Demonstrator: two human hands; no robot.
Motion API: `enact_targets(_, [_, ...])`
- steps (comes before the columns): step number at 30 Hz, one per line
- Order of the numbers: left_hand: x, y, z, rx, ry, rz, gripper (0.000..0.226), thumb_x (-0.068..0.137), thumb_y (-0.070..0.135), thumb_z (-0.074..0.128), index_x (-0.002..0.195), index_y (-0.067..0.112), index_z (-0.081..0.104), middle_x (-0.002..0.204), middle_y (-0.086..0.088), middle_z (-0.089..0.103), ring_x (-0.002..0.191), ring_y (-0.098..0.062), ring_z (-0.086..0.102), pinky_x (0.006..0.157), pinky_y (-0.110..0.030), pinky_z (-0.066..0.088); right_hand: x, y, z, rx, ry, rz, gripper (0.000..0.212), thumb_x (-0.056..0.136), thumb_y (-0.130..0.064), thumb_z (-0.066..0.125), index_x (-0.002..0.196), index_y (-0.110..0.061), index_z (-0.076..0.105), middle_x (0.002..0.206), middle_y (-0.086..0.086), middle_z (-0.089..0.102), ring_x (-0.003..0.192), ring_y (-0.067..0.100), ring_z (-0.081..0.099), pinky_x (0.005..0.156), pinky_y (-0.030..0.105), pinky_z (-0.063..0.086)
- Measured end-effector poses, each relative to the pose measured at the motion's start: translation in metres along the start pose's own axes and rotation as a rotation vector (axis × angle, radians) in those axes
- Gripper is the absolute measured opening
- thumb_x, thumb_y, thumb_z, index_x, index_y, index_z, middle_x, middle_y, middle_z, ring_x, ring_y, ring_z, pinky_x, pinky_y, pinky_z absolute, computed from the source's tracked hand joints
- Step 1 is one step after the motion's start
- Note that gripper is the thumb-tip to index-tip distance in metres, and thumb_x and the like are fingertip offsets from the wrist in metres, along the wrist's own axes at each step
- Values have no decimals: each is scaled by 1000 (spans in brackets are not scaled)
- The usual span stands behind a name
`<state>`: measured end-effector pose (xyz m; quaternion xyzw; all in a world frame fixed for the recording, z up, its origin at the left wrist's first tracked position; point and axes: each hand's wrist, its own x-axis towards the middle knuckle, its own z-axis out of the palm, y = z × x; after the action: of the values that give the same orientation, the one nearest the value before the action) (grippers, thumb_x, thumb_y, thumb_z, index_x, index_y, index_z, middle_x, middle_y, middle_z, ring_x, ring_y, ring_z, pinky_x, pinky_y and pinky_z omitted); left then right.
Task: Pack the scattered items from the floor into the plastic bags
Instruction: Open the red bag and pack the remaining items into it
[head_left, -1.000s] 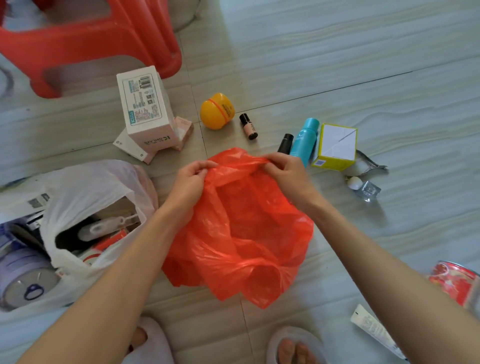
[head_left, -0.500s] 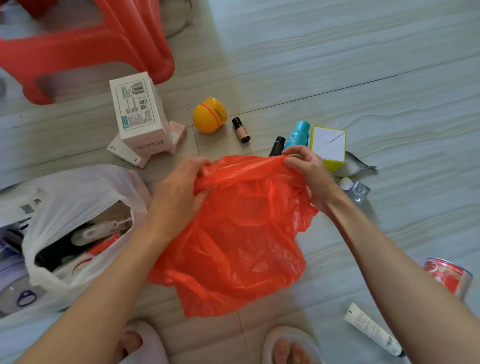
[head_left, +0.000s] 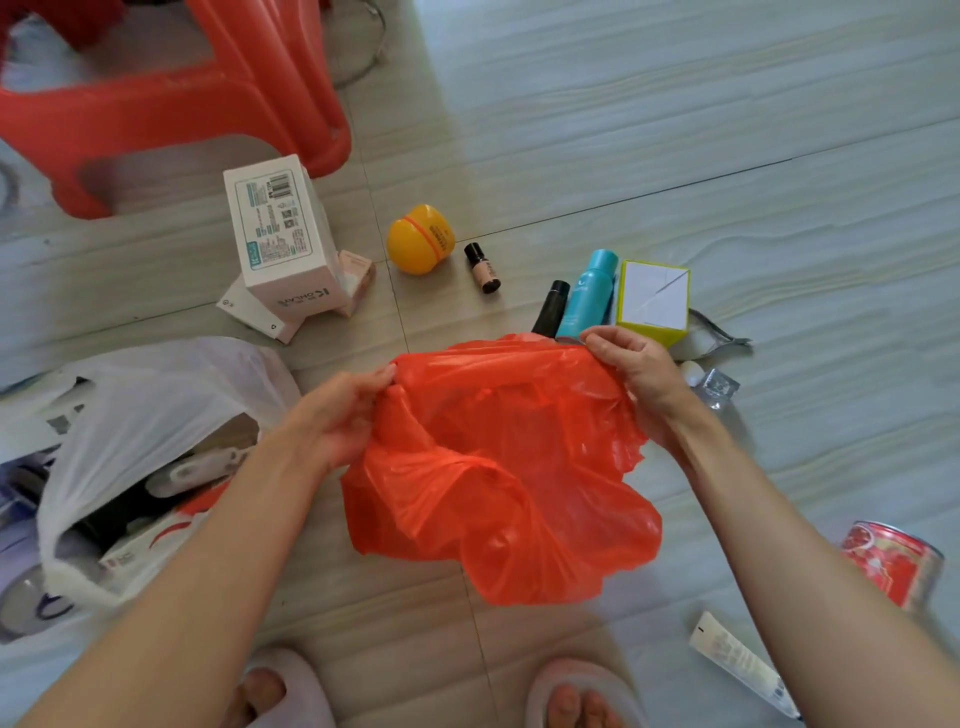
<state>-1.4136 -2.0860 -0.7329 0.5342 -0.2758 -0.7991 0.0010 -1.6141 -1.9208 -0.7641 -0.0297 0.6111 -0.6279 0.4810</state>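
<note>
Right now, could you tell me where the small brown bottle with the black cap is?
In the head view, the small brown bottle lies on the floor just right of the yellow ball-shaped container, beyond the red bag.

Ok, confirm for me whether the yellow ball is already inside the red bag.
No, the yellow ball lies on the floor tiles beyond the red bag, apart from it, beside the small brown bottle.
</note>
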Motion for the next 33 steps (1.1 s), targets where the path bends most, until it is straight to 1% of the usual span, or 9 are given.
enact_targets(6, [12, -6, 5, 69, 143, 20, 32, 90, 18, 45, 61, 15, 57, 39, 4, 53, 35, -9, 52, 41, -14, 47, -2, 15, 22, -592, 123, -559, 14, 82, -33, 65, 85, -24, 55, 55, -11, 43, 46, 0, 41, 49, 13, 32])
enact_targets(8, [18, -4, -1, 177, 239, 137, 19, 89, 17, 53, 70, 16, 56, 44, 4, 58, 39, -7, 55, 40, -13, 46, -5, 21, 19, -830, 53, -703, 47, 72, -53, 63, 108, -25, 56, 71, -14, 56, 64, -2, 54, 62, 17, 44])
enact_targets(10, [20, -3, -9, 352, 353, 295, 13, 86, 17, 62, 75, 19, 54, 63, 1, 60, 53, -8, 56, 48, -17, 48, -9, 27, 15, -1124, -55, -812, 65, 69, -63, 58, 126, -33, 45, 92, -4, 60, 79, 15, 64, 71, 33, 54])
enact_targets(13, [15, -6, -11, 551, 418, 454, 16, 85, 29, 64, 80, 24, 50, 79, 3, 54, 67, -8, 51, 58, -19, 42, -10, 33, 10, -1357, -160, -912, 56, 76, -62, 50, 125, -35, 50, 88, 4, 56, 68, 25, 63, 59, 35, 53])
enact_targets(16, [9, -5, -1, 742, 400, 501, 33, 79, 49, 63, 92, 21, 52, 84, 5, 55, 80, -12, 54, 67, -19, 43, -8, 34, 15, -1141, -57, -779, 42, 84, -52, 46, 98, -21, 72, 81, 4, 64, 75, 26, 66, 65, 37, 53])
enact_targets(19, [-1, -2, 14, 1197, 453, 489, 61, 66, 67, 62, 113, 29, 50, 122, -1, 47, 119, -22, 40, 101, -42, 35, 0, 26, 21, -1073, 294, -667, 37, 89, -40, 51, 84, -11, 73, 80, 13, 66, 80, 33, 64, 67, 39, 46])
enact_targets(24, [-20, -8, 36, 1743, 668, 733, 56, 79, 36, 64, 129, 22, 43, 125, -9, 36, 117, -30, 32, 95, -41, 27, -1, 5, 30, -1037, 544, -529, 42, 93, -36, 48, 65, -8, 59, 74, 19, 64, 72, 35, 55, 60, 32, 29])
enact_targets(28, [-24, -10, 27, 1679, 690, 1055, 31, 84, 14, 60, 114, 11, 56, 103, -14, 52, 94, -33, 49, 78, -43, 41, 7, -3, 19, -761, 599, -326, 50, 96, -28, 45, 49, -13, 32, 50, 1, 36, 64, 23, 38, 58, 31, 25])
enact_targets(33, [-20, -17, 1, 1459, 652, 891, 23, 92, 18, 50, 110, 12, 64, 108, -9, 62, 98, -29, 58, 78, -40, 47, 9, 3, -2, -434, 466, -251, 44, 95, -29, 49, 53, -17, 51, 54, 0, 51, 52, 9, 47, 55, 30, 38])
